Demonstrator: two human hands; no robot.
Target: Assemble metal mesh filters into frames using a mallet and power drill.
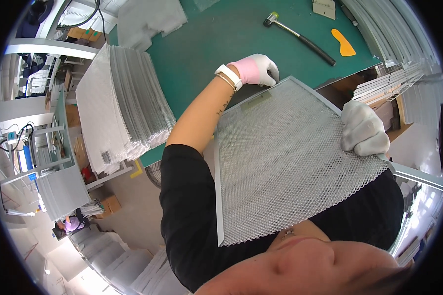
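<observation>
Fingers of the left hand [257,70], gloved white and pink, curl shut on the far corner of the mesh filter panel [290,162] at about 11 o'clock; the right hand [362,129] fists tight on its grey frame [316,92] at 3 o'clock. Held tilted off the green counter [206,49] — against the body. Likely risk: the loose, frayed mesh edge at 5 o'clock snagging a sleeve, or the panel twisting between two corner grips.
</observation>
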